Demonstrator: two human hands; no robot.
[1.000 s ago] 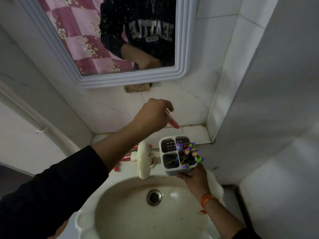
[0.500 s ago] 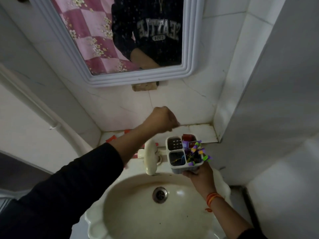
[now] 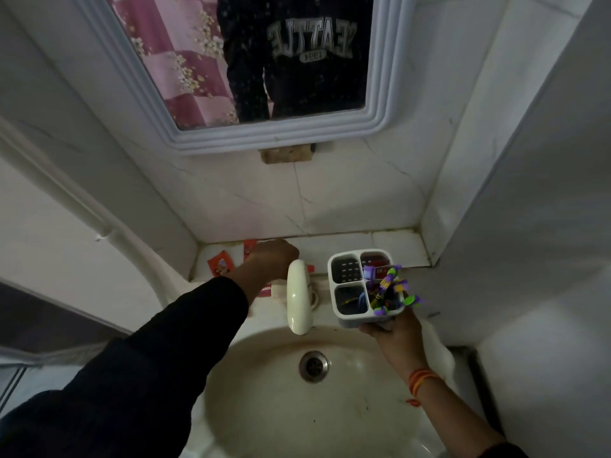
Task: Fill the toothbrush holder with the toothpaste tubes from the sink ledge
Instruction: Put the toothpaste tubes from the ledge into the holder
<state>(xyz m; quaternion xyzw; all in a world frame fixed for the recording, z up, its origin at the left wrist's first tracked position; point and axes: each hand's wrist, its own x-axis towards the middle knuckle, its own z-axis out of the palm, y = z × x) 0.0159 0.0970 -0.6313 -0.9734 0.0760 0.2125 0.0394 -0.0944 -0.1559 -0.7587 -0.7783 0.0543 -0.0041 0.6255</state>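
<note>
My right hand [image 3: 393, 332] holds the white four-compartment toothbrush holder [image 3: 331, 276] from below, over the sink's right rim. A red toothpaste tube [image 3: 375, 259] stands in its back right compartment, and purple and green toothbrushes [image 3: 393, 289] fill the front right one. My left hand [image 3: 271, 259] rests with curled fingers on the tiled ledge [image 3: 337, 242] behind the tap, over red toothpaste tubes [image 3: 221, 264]. Whether its fingers grip one is hidden. More red shows under my wrist [image 3: 266, 290].
A cream tap [image 3: 297, 295] stands between my two hands, above the basin [image 3: 264, 408] with its drain [image 3: 314, 365]. A framed mirror [image 3: 264, 61] hangs over the ledge. A tiled wall [image 3: 463, 160] closes the right side, and a white pipe [image 3: 66, 193] runs down the left.
My left hand carried a red tube to the holder, left it in the back right compartment, then moved left and down onto the ledge. My right hand kept the holder steady.
</note>
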